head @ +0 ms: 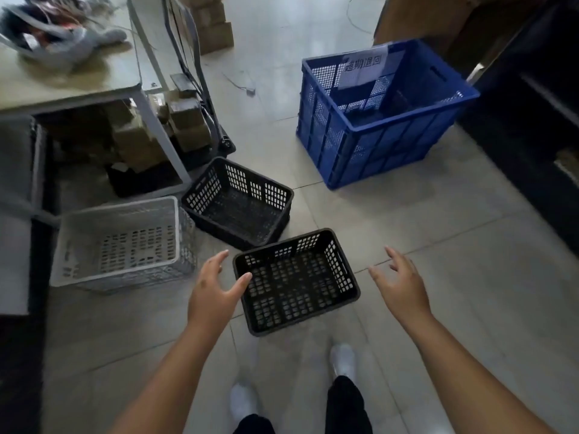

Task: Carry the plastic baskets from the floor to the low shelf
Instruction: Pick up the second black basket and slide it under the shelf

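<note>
Your left hand (213, 286) and right hand (402, 283) hang spread and empty on either side of the near black basket (296, 281), fingers splayed; neither grips anything. The left thumb overlaps the basket's left rim in this view, though contact cannot be confirmed; the right hand is clear of the right rim. The spacing suits a 2-handed lift by the short walls, which appears to be the step in hand. All 3 small baskets are on the floor: the near one just ahead of your feet, a second black basket (239, 203) beside its far corner, and a white basket (123, 244) to the left. A large blue crate (380, 120) stands well apart. No shelf can be identified with certainty.
</note>
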### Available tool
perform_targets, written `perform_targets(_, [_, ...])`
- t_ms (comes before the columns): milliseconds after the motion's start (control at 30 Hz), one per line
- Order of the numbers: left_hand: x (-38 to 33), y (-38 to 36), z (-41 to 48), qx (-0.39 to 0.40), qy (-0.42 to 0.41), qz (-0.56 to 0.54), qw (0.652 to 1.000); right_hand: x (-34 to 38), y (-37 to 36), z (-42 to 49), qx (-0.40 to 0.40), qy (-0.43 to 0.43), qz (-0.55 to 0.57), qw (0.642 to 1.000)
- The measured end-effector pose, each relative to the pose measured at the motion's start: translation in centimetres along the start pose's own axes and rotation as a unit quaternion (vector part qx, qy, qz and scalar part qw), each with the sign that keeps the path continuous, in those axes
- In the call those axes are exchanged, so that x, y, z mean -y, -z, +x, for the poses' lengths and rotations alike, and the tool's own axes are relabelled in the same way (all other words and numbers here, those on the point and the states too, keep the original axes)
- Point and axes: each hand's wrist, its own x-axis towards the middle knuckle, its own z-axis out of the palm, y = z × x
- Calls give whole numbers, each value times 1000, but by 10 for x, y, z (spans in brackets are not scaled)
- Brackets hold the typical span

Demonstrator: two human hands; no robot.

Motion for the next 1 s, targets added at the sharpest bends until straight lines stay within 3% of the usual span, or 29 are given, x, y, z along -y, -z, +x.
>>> perform_targets(200, [80, -116, 57, -37, 114, -21, 993, -105, -94, 99, 53, -19, -13, 998])
perform_targets(533, [271, -280, 124, -116, 262, -18, 958, -270, -278, 217, 122, -19, -58, 991])
perform_targets(700, [332, -325, 144, -117, 282, 15, 952, -322, -337, 253, 109, -33, -58, 992])
perform_targets(833, [366, -339, 155, -162, 291, 119, 935, -341, -371, 266, 146, -31, -47, 988])
perform_targets(1000, [382, -348, 163, -100, 374, 25, 922, -343, -384, 272, 118, -17, -46, 992])
